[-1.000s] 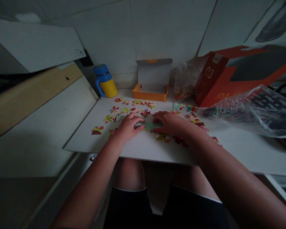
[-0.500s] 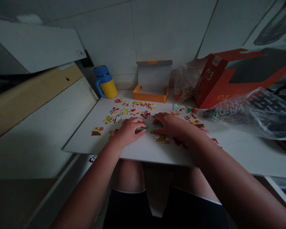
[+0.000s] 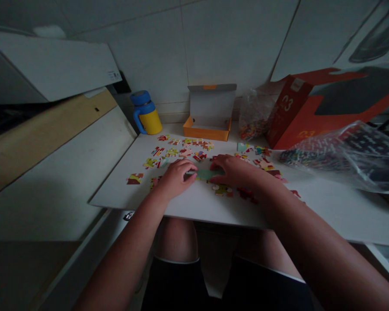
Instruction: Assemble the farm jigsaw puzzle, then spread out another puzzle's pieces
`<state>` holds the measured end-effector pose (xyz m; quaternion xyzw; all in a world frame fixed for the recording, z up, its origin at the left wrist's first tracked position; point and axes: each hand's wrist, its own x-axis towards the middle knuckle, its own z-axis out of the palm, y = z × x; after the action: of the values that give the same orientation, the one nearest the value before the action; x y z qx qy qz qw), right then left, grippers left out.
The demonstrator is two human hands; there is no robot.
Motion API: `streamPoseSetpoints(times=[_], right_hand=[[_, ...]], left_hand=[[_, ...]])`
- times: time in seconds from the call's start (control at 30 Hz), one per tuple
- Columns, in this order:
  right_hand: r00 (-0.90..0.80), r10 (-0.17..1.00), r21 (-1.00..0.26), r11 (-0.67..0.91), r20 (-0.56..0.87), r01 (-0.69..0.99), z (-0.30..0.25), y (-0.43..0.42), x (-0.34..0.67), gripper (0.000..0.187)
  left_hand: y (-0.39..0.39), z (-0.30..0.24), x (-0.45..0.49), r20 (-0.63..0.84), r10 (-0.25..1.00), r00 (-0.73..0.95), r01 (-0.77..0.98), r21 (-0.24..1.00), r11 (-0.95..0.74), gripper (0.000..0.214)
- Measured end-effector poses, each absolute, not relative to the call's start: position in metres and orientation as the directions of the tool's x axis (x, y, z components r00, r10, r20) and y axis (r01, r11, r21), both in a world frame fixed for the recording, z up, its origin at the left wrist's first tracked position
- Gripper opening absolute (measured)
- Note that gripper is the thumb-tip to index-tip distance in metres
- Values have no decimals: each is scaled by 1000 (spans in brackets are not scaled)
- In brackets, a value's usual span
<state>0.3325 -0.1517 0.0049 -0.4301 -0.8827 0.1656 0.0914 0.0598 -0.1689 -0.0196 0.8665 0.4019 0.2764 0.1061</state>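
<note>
Between my two hands lies a pale green strip of puzzle pieces, low over the white tabletop. My left hand grips its left end, with thumb and fingers curled around the edge. At the other end, my right hand holds on with bent fingers and thumb; its fingertips partly cover the strip. Just below my right thumb is a yellow-green and brown puzzle piece. Dark red pieces lie under the right wrist. A brown and green piece sits apart at the left.
Several loose puzzle pieces are spread beyond my hands. Along the wall stand a blue and yellow flask, an opened orange box, a clear bag of small pieces and a large red-orange box. A plastic bag lies at the right.
More of the pale green strip shows between my hands, and a yellowish piece seen in my left fingers is no longer distinct. Both hands stay nearly in place; the whole view has shifted slightly.
</note>
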Motion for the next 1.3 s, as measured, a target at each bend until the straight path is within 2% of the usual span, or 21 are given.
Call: streamPoseSetpoints(times=[0.1,0.23,0.3,0.37,0.5,0.6,0.87,1.07,1.2,1.3], right_hand=[[-603,798,-375,564,17,736,4,-152,333,34],[-609,793,-383,568,16,728,4,-151,335,33],[-614,789,-387,572,21,723,4,-151,335,33],[-612,790,-387,570,17,725,5,-152,334,32],[-602,798,-380,557,0,738,7,-153,334,33],[-602,798,-387,553,-6,738,8,-154,334,34],[-595,804,-387,549,-1,741,8,-153,335,35],[-619,785,-386,576,17,720,6,-152,336,34],[-619,785,-385,574,8,723,6,-152,337,36],[-619,785,-385,573,6,723,6,-151,337,36]], left_hand=[[-166,-18,55,429,851,302,772,414,-482,17],[-160,-15,38,456,878,-146,928,370,-37,31],[-158,-14,29,386,894,-228,949,295,114,35],[-157,-15,24,308,916,-256,954,231,189,37],[-157,-17,24,284,924,-257,962,165,217,42],[-155,-18,24,294,922,-250,964,159,211,43],[-147,-18,17,267,904,-334,925,276,261,43],[-141,-21,7,172,938,-300,914,333,231,42],[-138,-25,1,166,937,-307,896,383,226,37],[-136,-30,-5,172,930,-325,850,484,208,39]])
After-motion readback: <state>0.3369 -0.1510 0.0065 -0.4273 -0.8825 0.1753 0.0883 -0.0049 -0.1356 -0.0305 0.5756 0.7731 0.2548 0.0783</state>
